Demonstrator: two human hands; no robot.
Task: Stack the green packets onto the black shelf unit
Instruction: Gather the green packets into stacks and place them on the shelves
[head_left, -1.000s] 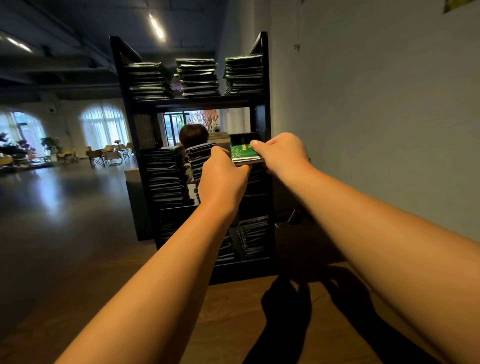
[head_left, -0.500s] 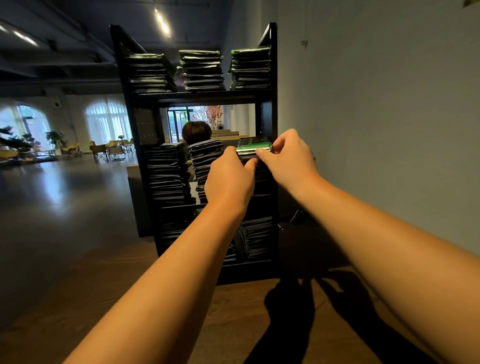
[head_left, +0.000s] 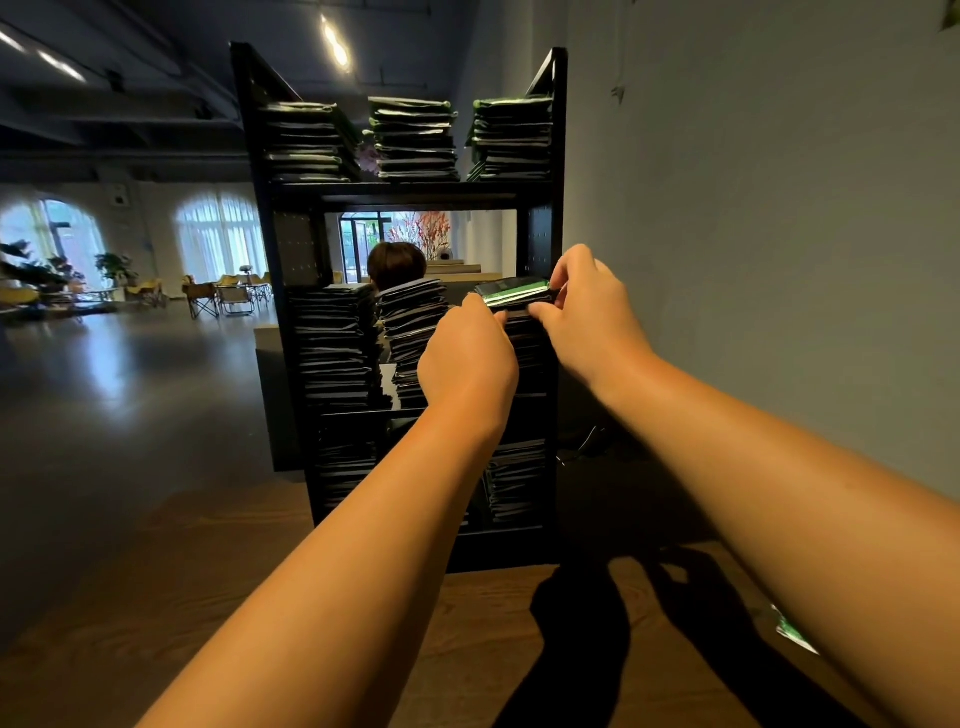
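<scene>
Your 2 forearms, the left forearm (head_left: 363, 545) and the right forearm (head_left: 779, 493), are bare along all of their visible length, uncovered right to the wrists. Your left hand (head_left: 467, 358) and right hand (head_left: 592, 317) are bare as well, ungloved, knuckles rounded and smooth.

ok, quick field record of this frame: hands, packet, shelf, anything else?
left hand: fingers curled, holds packet's near left corner
right hand: pinches packet's right end
packet: green, at top of right stack, middle tier
shelf: black, three stacks on top tier, more below
floor packet: lower right, by the wall
head: a person behind the shelf
</scene>
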